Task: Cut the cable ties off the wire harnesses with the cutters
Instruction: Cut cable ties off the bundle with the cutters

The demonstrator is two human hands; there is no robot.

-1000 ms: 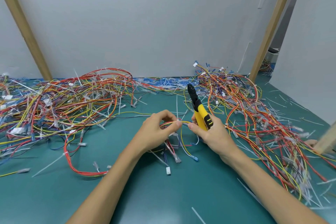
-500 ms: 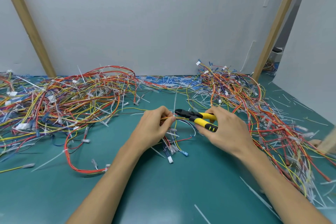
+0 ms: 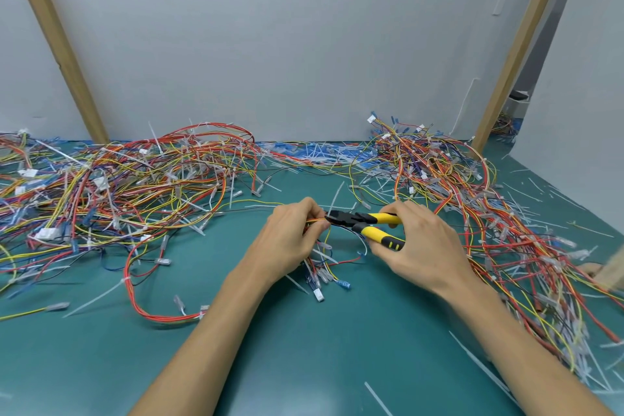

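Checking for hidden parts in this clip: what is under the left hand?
Wires with plugs dangle below the left hand onto the green mat. The hand pinches them at the cutters' tip; the pinched spot itself is covered by its fingers.

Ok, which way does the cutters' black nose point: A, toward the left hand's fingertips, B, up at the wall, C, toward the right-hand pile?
A: the cutters in the right hand lie level, nose at the wire harness the left hand pinches.
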